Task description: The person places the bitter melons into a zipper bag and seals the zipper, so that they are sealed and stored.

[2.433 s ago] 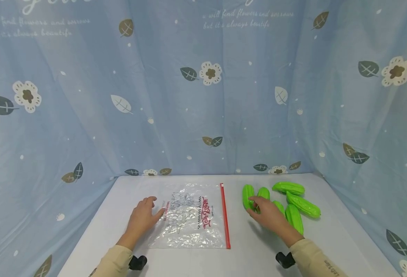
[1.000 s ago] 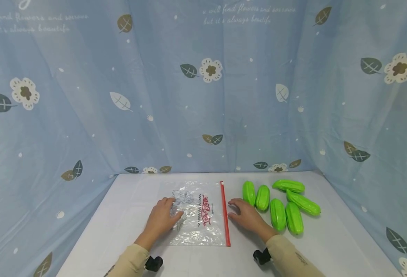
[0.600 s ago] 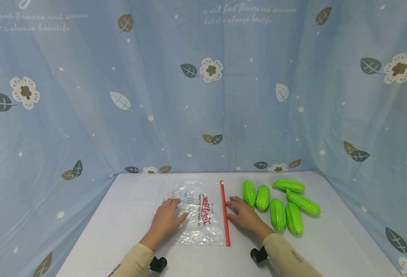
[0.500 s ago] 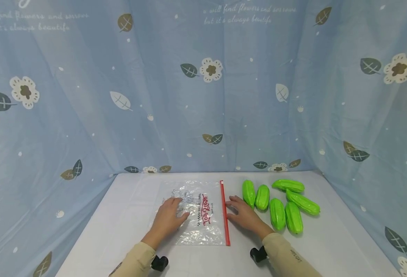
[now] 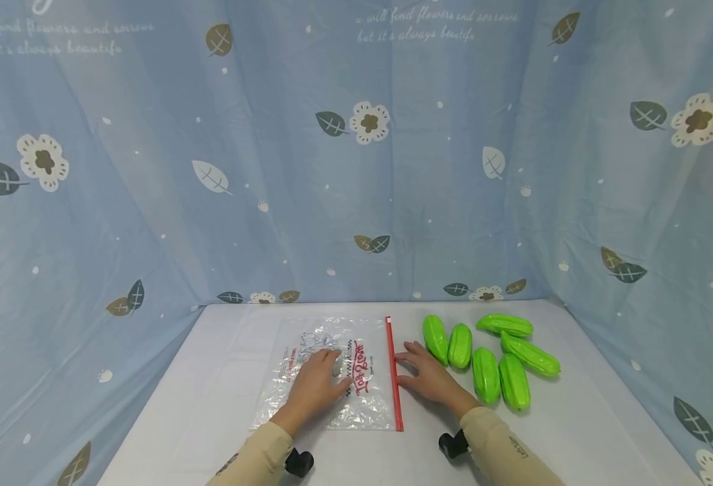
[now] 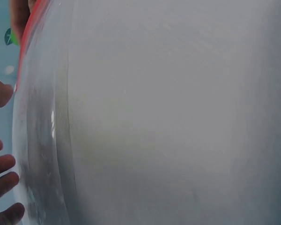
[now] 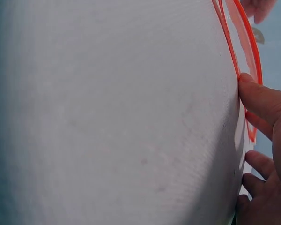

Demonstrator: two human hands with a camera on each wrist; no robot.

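A clear plastic zip bag [image 5: 374,412] with red lettering lies flat on the white table, its red zip strip [image 5: 398,405] along the right side. Over the bag's middle is my left hand [image 5: 315,385], thumb and fingers spread; whether it touches the plastic I cannot tell. My right hand [image 5: 432,378] is at the zip strip, fingers apart and loosely bent. In the right wrist view its thumb [image 7: 260,96] touches the red edge, and the strip shows as two red lines. The left wrist view catches only left fingertips [image 6: 4,183] beside the bag.
Several glossy green ribbed vegetables [image 5: 486,374], cucumber-like, lie right of the bag, close to my right hand. A blue patterned curtain [image 5: 356,202] hangs behind and at both sides of the white table [image 5: 210,378]. Black wrist cameras [image 5: 299,463] sit under both wrists.
My right hand has left the green vegetables and come left to the red zip strip. My left hand has slid right, from the bag's left side to over its middle.
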